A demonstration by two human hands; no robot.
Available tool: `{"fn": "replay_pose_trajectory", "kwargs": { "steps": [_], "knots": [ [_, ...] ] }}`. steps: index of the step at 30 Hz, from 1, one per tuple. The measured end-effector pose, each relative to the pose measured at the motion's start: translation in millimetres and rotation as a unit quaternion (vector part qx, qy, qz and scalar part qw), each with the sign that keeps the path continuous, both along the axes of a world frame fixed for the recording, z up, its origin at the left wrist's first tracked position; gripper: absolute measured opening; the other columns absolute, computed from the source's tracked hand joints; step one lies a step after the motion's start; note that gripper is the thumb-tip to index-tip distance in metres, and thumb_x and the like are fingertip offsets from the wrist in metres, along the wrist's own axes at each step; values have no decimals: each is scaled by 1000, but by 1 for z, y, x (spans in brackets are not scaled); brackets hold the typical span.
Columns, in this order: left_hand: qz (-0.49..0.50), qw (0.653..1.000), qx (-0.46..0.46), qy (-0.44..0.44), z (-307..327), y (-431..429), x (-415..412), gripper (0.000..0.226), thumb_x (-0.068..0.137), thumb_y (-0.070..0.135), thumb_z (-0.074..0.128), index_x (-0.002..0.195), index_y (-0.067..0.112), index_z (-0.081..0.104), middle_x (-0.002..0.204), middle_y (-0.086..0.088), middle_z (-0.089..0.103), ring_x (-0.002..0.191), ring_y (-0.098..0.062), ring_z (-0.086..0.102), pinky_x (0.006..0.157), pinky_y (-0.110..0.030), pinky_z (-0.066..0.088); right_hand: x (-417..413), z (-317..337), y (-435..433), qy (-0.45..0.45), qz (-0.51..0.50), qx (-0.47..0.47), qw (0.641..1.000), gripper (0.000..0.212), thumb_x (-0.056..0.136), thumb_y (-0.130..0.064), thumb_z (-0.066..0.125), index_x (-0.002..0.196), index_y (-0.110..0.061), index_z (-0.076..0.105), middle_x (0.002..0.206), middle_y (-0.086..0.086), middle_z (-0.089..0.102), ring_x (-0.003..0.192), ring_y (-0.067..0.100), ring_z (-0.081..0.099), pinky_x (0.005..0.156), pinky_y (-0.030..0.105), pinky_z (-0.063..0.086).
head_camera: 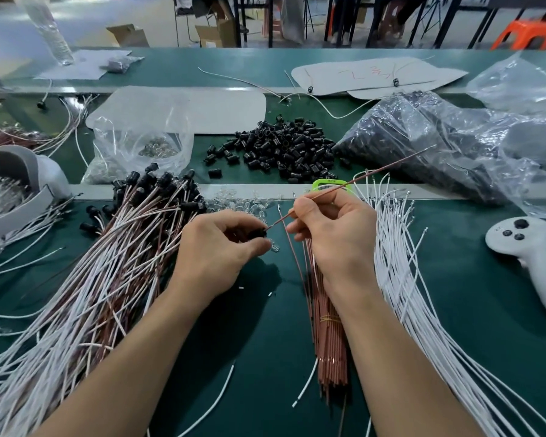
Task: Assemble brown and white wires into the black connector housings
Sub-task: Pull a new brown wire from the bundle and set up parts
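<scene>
Both our hands met over the green mat [265, 342]. Our left hand [215, 247] curled fingers and thumb round a black connector housing [257, 233], and our right hand [338, 234] pinched a brown wire [360, 181] between thumb and forefinger. The wire's near tip sat at the housing's mouth while its long end slanted up and away to the right. We could not tell whether the tip had gone inside, since the left fingers hid most of the housing. Under our right wrist lay a tied bundle of brown wires [330, 335], partly covered by the forearm, and just right of it a fan of white wires [404, 263]. Left of our left hand sprawled a heap of wired leads [114, 272], brown and white strands ending in black caps. Beyond the hands sat a scatter of small clear parts [243, 203] and a green object [328, 185] half hidden behind the right knuckles. Farther back was a pile of loose black housings [284, 149] with a clear bag [423, 143] of more at its right. A white controller [527, 250] rested far right.
</scene>
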State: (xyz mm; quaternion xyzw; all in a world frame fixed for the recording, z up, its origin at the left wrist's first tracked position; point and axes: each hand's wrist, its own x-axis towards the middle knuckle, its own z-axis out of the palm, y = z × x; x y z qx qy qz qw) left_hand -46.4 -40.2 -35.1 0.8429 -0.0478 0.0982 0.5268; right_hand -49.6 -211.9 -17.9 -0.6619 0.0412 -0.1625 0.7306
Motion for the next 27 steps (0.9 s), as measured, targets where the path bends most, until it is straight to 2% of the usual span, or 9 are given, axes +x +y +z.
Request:
{"fn": "replay_pose_trajectory", "kwargs": {
  "steps": [3, 9, 13, 17, 20, 23, 27],
  "knots": [
    [-7, 1000, -10, -4, 1, -1, -1, 25, 67, 22, 95, 81, 38, 81, 78, 14, 76, 67, -8, 69, 63, -16, 53, -1, -1, 4, 9, 16, 10, 1000, 17, 92, -2, 74, 79, -12, 70, 67, 8, 74, 56, 24, 73, 51, 27, 56],
    [-21, 999, -4, -43, 4, -4, -6, 24, 72, 21, 91, 86, 37, 81, 83, 19, 74, 77, -1, 68, 72, -8, 46, -2, 1, 5, 38, 26, 107, 993, 16, 93, 2, 70, 80, -6, 68, 68, 11, 73, 52, 19, 69, 47, 23, 52],
    [-34, 999, -11, -26, 2, -6, -5, 16, 80, 22, 86, 92, 32, 83, 85, 17, 75, 80, -4, 70, 76, -18, 52, -1, 3, 3, 69, 54, 168, 982, 17, 95, 2, 67, 80, -5, 66, 68, 12, 73, 50, 15, 67, 47, 21, 53],
    [-39, 998, -25, -37, 2, -8, -3, 17, 85, 25, 82, 95, 38, 80, 85, 17, 74, 80, -3, 68, 76, -18, 51, 0, 3, -1, 75, 51, 153, 984, 17, 94, 2, 68, 79, -6, 66, 69, 12, 72, 51, 15, 66, 47, 20, 51],
    [-45, 998, -30, -41, 0, -8, -3, 16, 89, 28, 78, 97, 42, 78, 86, 11, 74, 80, -9, 68, 76, -27, 53, 0, 2, -4, 79, 44, 155, 984, 18, 94, 2, 68, 79, -7, 66, 68, 11, 73, 51, 15, 67, 47, 20, 52],
    [-52, 998, -22, -37, 0, -8, -3, 12, 92, 30, 73, 101, 34, 80, 84, 8, 73, 80, -13, 68, 76, -32, 53, -1, 1, -2, 79, 69, 138, 985, 17, 90, 3, 72, 78, -7, 68, 68, 12, 72, 54, 17, 68, 50, 21, 53],
    [-44, 998, -26, -40, 3, -5, -2, 17, 86, 24, 81, 95, 38, 79, 81, 14, 74, 72, -5, 65, 70, -20, 51, 0, 0, -3, 79, 96, 75, 989, 19, 90, 4, 71, 76, -9, 67, 67, 13, 71, 48, 18, 63, 45, 22, 47]
  ]
}}
